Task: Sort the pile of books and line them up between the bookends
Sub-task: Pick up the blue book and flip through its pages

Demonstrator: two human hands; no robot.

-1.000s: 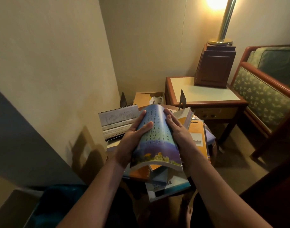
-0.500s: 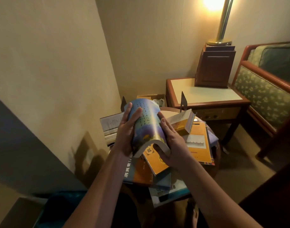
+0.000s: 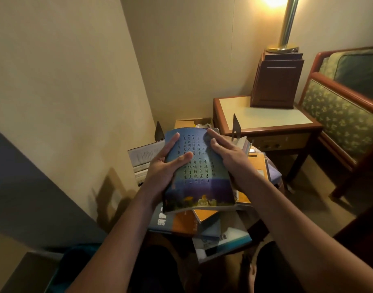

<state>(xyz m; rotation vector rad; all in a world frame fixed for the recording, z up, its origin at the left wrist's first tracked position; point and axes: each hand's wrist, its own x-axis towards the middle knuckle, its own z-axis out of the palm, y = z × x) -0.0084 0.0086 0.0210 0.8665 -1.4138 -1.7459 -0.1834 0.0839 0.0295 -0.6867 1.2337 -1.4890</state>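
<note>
my left hand point(image 3: 162, 172) grips the blue paperback book point(image 3: 199, 176) at 9 o'clock; my right hand point(image 3: 228, 157) presses it, fingers straight, at 3 o'clock.

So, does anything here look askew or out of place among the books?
Yes. The pile of books under the hands lies crooked, with covers overlapping at different angles. The blue book looks bowed; the left hand grips it, and the right hand lies flat on its cover.
</note>
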